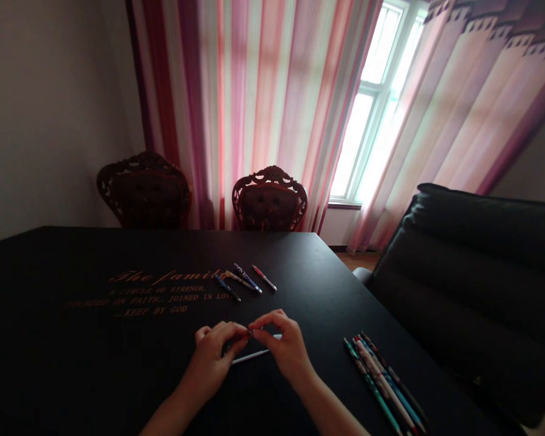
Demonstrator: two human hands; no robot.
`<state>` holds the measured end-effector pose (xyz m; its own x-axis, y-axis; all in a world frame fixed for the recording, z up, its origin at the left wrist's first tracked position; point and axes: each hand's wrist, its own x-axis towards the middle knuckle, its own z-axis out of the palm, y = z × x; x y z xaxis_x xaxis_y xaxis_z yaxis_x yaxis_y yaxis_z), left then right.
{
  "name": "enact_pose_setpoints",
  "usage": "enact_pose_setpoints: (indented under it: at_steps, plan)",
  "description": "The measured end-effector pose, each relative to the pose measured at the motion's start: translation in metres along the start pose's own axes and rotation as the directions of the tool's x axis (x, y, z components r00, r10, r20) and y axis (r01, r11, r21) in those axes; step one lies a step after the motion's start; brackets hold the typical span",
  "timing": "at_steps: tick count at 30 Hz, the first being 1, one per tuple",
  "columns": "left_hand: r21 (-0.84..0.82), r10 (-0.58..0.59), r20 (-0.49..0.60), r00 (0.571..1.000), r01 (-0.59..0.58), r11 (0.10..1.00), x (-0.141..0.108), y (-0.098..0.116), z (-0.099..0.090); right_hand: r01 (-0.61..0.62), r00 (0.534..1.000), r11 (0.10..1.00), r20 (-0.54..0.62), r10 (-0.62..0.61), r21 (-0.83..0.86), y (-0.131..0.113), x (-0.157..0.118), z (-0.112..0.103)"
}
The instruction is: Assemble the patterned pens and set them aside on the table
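Above the black table (95, 375), my left hand (215, 348) and my right hand (287, 346) meet fingertip to fingertip. Both are closed in a pinch, with thumbs and index fingers around something small and dark that is mostly hidden. Just below the fingers lies a thin white stick (251, 357), like a pen refill, partly covered by my hands. A whitish piece (277, 336) shows behind my right hand's fingers. Farther off lie several pens: a red and white pen (264, 277), a blue patterned pen (248, 278), a brownish pen (237, 278) and a dark blue pen (228, 287).
At the right, a bundle of long, slim pens (386, 384) lies near the table's edge. A black padded chair (472, 290) stands beyond that edge. Two carved chairs, the left chair (145, 191) and the middle chair (270, 200), face the far side. Gold lettering (158, 290) marks the tabletop.
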<state>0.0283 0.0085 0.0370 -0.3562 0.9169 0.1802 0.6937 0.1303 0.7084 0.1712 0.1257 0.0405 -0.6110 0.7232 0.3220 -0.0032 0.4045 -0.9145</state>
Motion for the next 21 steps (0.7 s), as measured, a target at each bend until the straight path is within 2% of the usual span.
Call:
enact_pose_setpoints:
  at_steps: [9, 12, 16, 19, 21]
  plan:
    - [-0.036, -0.008, -0.022, 1.000, 0.007, 0.999, 0.003, -0.009, 0.005, 0.004, 0.998, 1.000, 0.059, -0.005, 0.012, -0.002, 0.001, -0.002]
    - [0.029, -0.047, -0.107, 0.993, 0.050, 0.998, 0.005, -0.016, 0.002, 0.054, 0.997, 0.986, 0.054, -0.046, -0.161, 0.001, -0.001, -0.006]
    - [0.114, -0.083, -0.220, 0.972, 0.110, 0.987, 0.009, -0.027, -0.005, 0.182, 0.976, 0.869, 0.195, -0.101, -0.460, 0.009, -0.009, -0.005]
    - [0.146, -0.083, -0.245, 0.966, 0.121, 0.982, 0.010, -0.029, -0.010, 0.223, 0.962, 0.823, 0.257, -0.097, -0.522, 0.011, -0.013, -0.002]
    - [0.167, -0.080, -0.254, 0.964, 0.126, 0.978, 0.010, -0.029, -0.012, 0.223, 0.963, 0.823, 0.247, -0.104, -0.523, 0.010, -0.012, -0.003]
